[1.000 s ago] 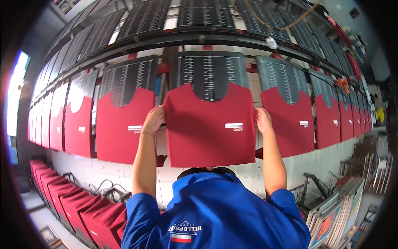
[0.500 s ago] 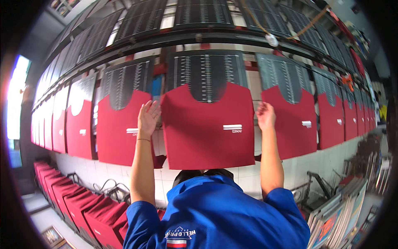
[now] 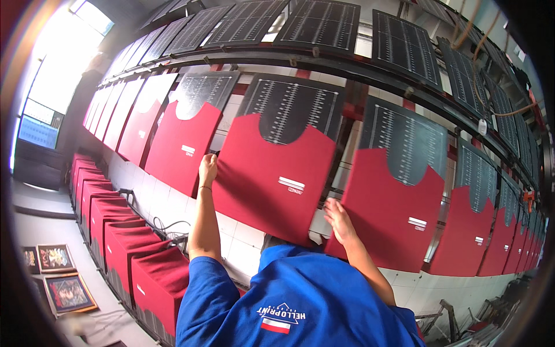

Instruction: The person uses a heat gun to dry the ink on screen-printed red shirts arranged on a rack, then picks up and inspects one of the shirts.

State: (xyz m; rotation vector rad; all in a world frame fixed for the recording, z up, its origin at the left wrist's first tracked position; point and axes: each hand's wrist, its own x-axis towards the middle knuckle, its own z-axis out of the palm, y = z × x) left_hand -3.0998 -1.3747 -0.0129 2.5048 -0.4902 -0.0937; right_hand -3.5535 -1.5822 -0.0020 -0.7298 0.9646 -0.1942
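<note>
Before me a red cut shirt piece point(image 3: 269, 179) with a scooped neckline and a small white print lies flat on a dark board with white scale marks point(image 3: 298, 101). At its left edge my left hand point(image 3: 208, 169) is closed, its curled fingers pinching the fabric's side. My right hand point(image 3: 340, 221) is open, fingers apart, in the gap between this piece and the neighbouring red shirt piece point(image 3: 399, 214) on the right. It seems to hold nothing. Whether its fingertips touch either piece, I cannot tell.
A row of boards with red pieces curves away on both sides. Beyond a black rail point(image 3: 347, 68) stand bare marked boards point(image 3: 318, 26). More red pieces hang over a lower row point(image 3: 159, 277) at the left. Framed pictures point(image 3: 69, 292) lie below left, and a cord point(image 3: 167, 225) trails nearby.
My view has turned left and tilted. The left hand has gone from open to closed at the piece's left edge. The right hand has come lower along the right edge, still open.
</note>
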